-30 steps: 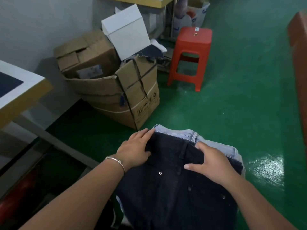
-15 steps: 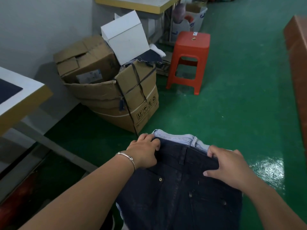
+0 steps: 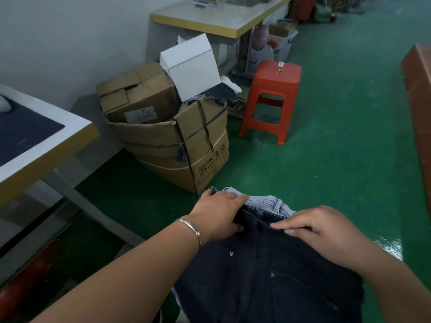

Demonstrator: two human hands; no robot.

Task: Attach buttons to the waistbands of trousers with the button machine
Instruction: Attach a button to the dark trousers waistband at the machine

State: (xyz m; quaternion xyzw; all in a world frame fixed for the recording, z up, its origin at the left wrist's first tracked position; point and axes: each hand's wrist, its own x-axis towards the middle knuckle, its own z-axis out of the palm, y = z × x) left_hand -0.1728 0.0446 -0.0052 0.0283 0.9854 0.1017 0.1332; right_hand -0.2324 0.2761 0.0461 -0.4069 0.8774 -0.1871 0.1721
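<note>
Dark navy trousers (image 3: pixel 268 283) lie on top of a pile low in the view, waistband away from me. A pair of light blue jeans (image 3: pixel 268 202) shows beneath them at the far edge. My left hand (image 3: pixel 219 215), with a silver bangle on the wrist, grips the left end of the dark waistband, thumb under the cloth. My right hand (image 3: pixel 319 229) grips the waistband's right part with curled fingers. Metal rivets show on the dark trousers. No button machine is in view.
A white worktable with a yellow edge (image 3: pixel 42 145) stands at the left. Stacked cardboard boxes (image 3: pixel 168 136) and a white box (image 3: pixel 193 68) sit ahead. A red plastic stool (image 3: pixel 272 99) stands on the green floor (image 3: pixel 338 148). Another table (image 3: pixel 221 17) is behind. A brown surface (image 3: pixel 419 94) edges the right.
Both hands have gone from resting on the dark trousers to gripping their waistband, which has bunched and pulled back toward me. More of the light jeans shows. The view has tilted upward.
</note>
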